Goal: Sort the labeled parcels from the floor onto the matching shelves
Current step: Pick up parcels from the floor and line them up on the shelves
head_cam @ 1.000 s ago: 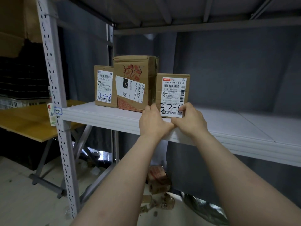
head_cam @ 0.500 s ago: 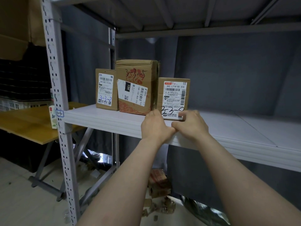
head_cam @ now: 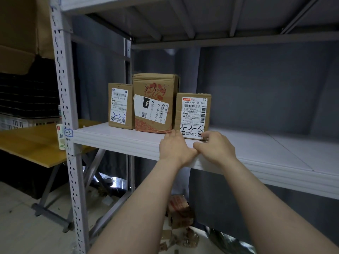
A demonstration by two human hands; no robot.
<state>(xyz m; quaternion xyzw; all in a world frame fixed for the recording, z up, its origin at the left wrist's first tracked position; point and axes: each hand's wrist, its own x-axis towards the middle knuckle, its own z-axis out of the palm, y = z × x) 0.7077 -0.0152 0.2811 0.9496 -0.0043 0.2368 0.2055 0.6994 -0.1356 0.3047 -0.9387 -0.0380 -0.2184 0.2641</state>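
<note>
Head view showed small brown cardboard parcel (head_cam: 192, 114) upright on white shelf (head_cam: 256, 149), left hand (head_cam: 175, 150) and right hand (head_cam: 215, 148) grip spread, touching its bottom corners; looked light, stiff, best held by sides.

Left hand (head_cam: 176, 147): over the front edge of the shelf board (head_cam: 113, 138), thumb against the right hand (head_cam: 217, 150).
Fingertips: both hands' fingertips touch the bottom front of the 3-3-8 parcel (head_cam: 192, 114), which stands on the board just behind them.
Middle parcel (head_cam: 154, 103): behind and left of the left fingers, close beside the 3-3-8 parcel.
3-3-3 parcel (head_cam: 120, 105): farther left of the fingers, beside the middle parcel.
Upright post (head_cam: 67, 107): well left of the fingers, at the board's end.
Table (head_cam: 33, 143): beyond the post, lower than the fingers.
Floor box (head_cam: 179, 211): straight below the fingers, under the board.
</note>
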